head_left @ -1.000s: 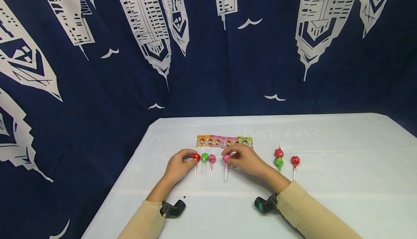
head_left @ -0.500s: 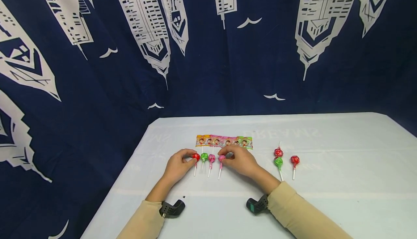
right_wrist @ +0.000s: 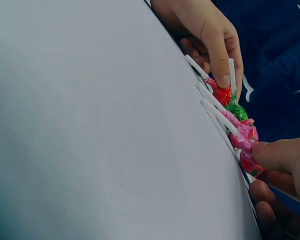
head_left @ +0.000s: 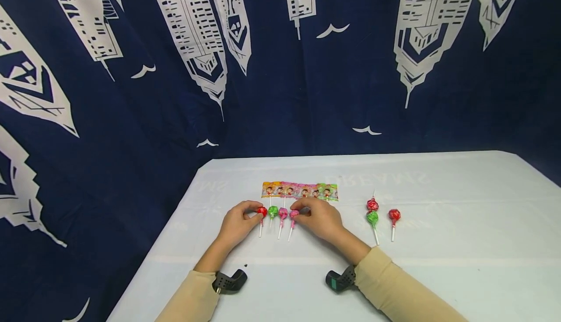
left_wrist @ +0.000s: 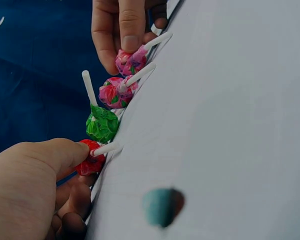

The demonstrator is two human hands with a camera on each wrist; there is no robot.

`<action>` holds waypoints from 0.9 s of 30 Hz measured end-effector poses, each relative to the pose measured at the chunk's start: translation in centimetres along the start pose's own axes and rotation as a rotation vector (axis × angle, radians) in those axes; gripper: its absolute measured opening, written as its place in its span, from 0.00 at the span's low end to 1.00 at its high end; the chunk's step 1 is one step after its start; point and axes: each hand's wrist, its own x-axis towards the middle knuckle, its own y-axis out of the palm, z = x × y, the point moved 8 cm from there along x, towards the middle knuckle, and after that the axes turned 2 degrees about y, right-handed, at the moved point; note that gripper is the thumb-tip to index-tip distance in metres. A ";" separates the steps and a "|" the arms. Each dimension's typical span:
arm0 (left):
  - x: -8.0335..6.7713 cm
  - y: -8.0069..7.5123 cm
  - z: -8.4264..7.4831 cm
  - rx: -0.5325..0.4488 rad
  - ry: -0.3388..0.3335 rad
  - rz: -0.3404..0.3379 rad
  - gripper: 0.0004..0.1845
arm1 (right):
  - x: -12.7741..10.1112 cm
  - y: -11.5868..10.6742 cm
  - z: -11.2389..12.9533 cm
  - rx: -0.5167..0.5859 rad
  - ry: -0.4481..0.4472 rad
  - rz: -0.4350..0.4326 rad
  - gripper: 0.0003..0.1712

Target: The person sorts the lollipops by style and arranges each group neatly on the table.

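Observation:
Four lollipops lie in a row on the white table [head_left: 438, 263]: red [head_left: 262, 211], green [head_left: 273, 211], pink [head_left: 283, 212], and a second pink one [head_left: 294, 213]. My left hand [head_left: 255, 213] pinches the head of the red lollipop [left_wrist: 90, 161] at the row's left end. My right hand [head_left: 300, 213] pinches the second pink lollipop [left_wrist: 130, 61] at the right end, close beside its pink neighbour [left_wrist: 114, 94]. In the right wrist view my thumb [right_wrist: 282, 155] presses that pink head [right_wrist: 250, 163], and the left hand [right_wrist: 210, 35] holds the red one [right_wrist: 222, 95].
A strip of colourful candy packets [head_left: 300, 191] lies just behind the row. To the right lie three more lollipops: red [head_left: 372, 205], green [head_left: 372, 217] and red [head_left: 394, 215]. A dark blue curtain [head_left: 131, 117] hangs behind and to the left of the table.
My right hand has slid the pink lollipop leftward until it sits close against the other pink one. The left hand has stayed on the red lollipop.

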 end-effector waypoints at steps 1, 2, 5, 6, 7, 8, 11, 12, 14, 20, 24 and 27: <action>0.0 0.0 0.0 0.004 0.006 -0.002 0.13 | 0.0 0.0 0.0 -0.002 0.001 -0.003 0.11; 0.0 -0.1 0.0 0.007 0.012 -0.003 0.13 | 0.0 0.1 0.1 -0.003 0.003 -0.006 0.11; -0.1 -0.2 -0.1 0.014 0.027 -0.006 0.13 | -0.1 0.1 0.1 -0.007 0.006 -0.011 0.11; -0.1 -0.2 0.0 0.014 0.026 -0.005 0.13 | -0.1 0.1 0.1 -0.008 0.006 -0.013 0.11; -0.1 -0.2 0.0 0.013 0.022 -0.005 0.13 | -0.1 0.1 0.1 -0.009 0.005 -0.015 0.11; -0.1 -0.2 0.0 0.012 0.024 -0.003 0.13 | -0.1 0.1 0.1 -0.010 0.004 -0.016 0.11; -0.1 -0.1 0.1 0.014 0.017 -0.001 0.13 | -0.1 0.1 0.1 -0.008 -0.002 -0.020 0.12; -0.1 -0.1 0.1 0.013 0.016 -0.001 0.13 | -0.2 0.1 0.2 -0.005 -0.003 -0.020 0.12; -0.1 0.0 0.2 0.012 0.010 0.001 0.13 | -0.2 0.0 0.2 -0.001 -0.006 -0.021 0.12; -0.1 0.1 0.2 -0.004 -0.002 0.002 0.13 | -0.3 -0.1 0.1 -0.002 -0.009 -0.016 0.13; -0.1 0.2 0.1 -0.007 -0.007 0.004 0.13 | -0.3 -0.1 0.1 0.003 -0.007 -0.003 0.13; -0.2 0.2 0.1 -0.011 -0.010 0.005 0.13 | -0.4 -0.2 0.1 0.013 -0.010 0.007 0.14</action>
